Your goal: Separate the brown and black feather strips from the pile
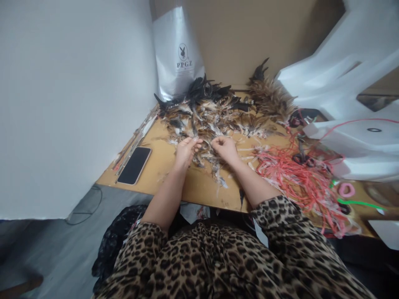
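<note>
I see the left hand [186,150] and right hand [225,148] side by side, fingers curled narrow, pinching feathers [215,114] at the heap's 6 o'clock edge. I judge sorting is underway; teasing one quill free calls for a fine pinch. Red cords [289,174] lie at 3 o'clock.

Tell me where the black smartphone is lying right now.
In the head view, the flat black smartphone lies at the near-left corner of the wooden table, beside the white wall, left of the left hand and apart from it.
</note>
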A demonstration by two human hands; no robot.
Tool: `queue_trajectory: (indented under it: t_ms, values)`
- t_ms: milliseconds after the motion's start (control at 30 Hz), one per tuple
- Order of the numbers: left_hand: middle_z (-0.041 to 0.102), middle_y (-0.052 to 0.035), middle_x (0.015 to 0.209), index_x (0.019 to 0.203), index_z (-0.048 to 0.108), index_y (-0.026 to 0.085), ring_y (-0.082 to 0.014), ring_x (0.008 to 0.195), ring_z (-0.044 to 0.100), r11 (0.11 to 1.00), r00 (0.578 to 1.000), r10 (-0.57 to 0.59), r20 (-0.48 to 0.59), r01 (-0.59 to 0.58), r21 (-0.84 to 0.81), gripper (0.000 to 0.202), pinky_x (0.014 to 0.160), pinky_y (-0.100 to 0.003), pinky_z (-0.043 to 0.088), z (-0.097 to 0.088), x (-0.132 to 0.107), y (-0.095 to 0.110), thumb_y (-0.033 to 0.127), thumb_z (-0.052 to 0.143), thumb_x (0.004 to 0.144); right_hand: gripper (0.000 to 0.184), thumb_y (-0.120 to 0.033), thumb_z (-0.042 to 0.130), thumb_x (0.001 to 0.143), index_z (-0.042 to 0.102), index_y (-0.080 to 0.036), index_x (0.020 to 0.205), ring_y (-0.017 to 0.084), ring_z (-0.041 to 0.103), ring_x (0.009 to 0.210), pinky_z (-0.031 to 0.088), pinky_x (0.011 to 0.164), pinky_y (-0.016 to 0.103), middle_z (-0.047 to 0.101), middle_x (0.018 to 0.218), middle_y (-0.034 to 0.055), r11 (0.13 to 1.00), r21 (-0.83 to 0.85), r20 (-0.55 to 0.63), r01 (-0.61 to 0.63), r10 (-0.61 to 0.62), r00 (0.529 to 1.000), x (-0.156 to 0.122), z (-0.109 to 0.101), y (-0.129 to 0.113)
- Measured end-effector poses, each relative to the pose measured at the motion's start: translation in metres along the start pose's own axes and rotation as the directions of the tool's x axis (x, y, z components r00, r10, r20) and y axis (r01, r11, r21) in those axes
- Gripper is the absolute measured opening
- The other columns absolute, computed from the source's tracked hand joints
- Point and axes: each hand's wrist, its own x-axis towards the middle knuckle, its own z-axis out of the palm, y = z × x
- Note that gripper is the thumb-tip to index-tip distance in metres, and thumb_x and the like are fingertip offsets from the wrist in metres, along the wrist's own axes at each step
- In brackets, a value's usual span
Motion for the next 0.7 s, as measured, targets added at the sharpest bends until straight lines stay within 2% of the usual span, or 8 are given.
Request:
queue_trajectory:
  t_ms: [100,167,300,500,600,700]
  values:
    - [0.067,-0.0044,0.075,0.074,0.059,0.011,-0.0029,0.053,0.056,0.999,0.999,-0.038,0.001,0.038,-0.018,0.014,0.046,-0.012,0.037,0.002,-0.001,-0.001,0.021,0.066,0.067,0.017,-0.033,0.057,0.063,0.055,-0.016,0.065,0.008,0.042,0.041,0.033,0.043,0.021,0.052,0.050,-0.0036,0.960,0.251,0.029,-0.124,0.121,0.992,0.002,-0.001,-0.002]
    - [0.067,-0.0048,0.076,0.075,0.060,0.011,-0.0030,0.055,0.057,0.998,0.998,-0.055,0.020,0.056,-0.025,0.012,0.047,-0.012,0.038,0.003,-0.001,-0.002,0.020,0.065,0.068,0.016,-0.032,0.059,0.061,0.054,-0.017,0.065,0.007,0.042,0.039,0.031,0.041,0.021,0.051,0.049,-0.0046,0.926,0.338,0.047,-0.169,0.163,0.986,0.002,-0.002,-0.005]
    - [0.068,-0.0061,0.081,0.078,0.061,0.011,-0.0039,0.058,0.058,0.997,0.996,-0.073,0.060,0.073,-0.001,0.013,0.048,-0.012,0.040,0.008,0.000,0.003,0.019,0.064,0.069,0.016,-0.031,0.061,0.061,0.053,-0.018,0.065,0.007,0.043,0.038,0.029,0.039,0.019,0.052,0.045,-0.0050,0.890,0.407,0.086,-0.205,0.186,0.979,0.000,-0.003,-0.008]
    - [0.068,-0.0070,0.084,0.070,0.057,0.011,-0.0048,0.061,0.059,0.997,0.994,-0.074,0.085,0.072,0.025,0.010,0.049,-0.013,0.040,0.021,0.009,0.014,0.018,0.064,0.069,0.020,-0.032,0.064,0.059,0.052,-0.018,0.066,0.006,0.041,0.035,0.028,0.037,0.018,0.055,0.044,-0.0041,0.829,0.507,0.111,-0.235,0.208,0.972,0.003,-0.002,-0.003]
    - [0.067,-0.0068,0.085,0.070,0.057,0.011,-0.0044,0.061,0.059,0.998,0.992,-0.063,0.107,0.064,0.001,0.010,0.049,-0.013,0.039,0.024,0.012,0.010,0.018,0.064,0.069,0.022,-0.031,0.065,0.059,0.051,-0.017,0.065,0.005,0.041,0.035,0.029,0.038,0.018,0.057,0.046,-0.0030,0.811,0.544,0.091,-0.217,0.200,0.976,0.004,-0.001,-0.002]
    - [0.067,-0.0062,0.082,0.075,0.059,0.010,-0.0034,0.058,0.057,0.997,0.991,-0.071,0.113,0.076,-0.034,0.010,0.048,-0.012,0.039,0.020,0.013,0.001,0.017,0.063,0.069,0.025,-0.031,0.068,0.056,0.050,-0.017,0.066,0.007,0.048,0.040,0.033,0.041,0.018,0.058,0.048,-0.0027,0.803,0.556,0.073,-0.214,0.209,0.975,0.003,0.001,-0.002]
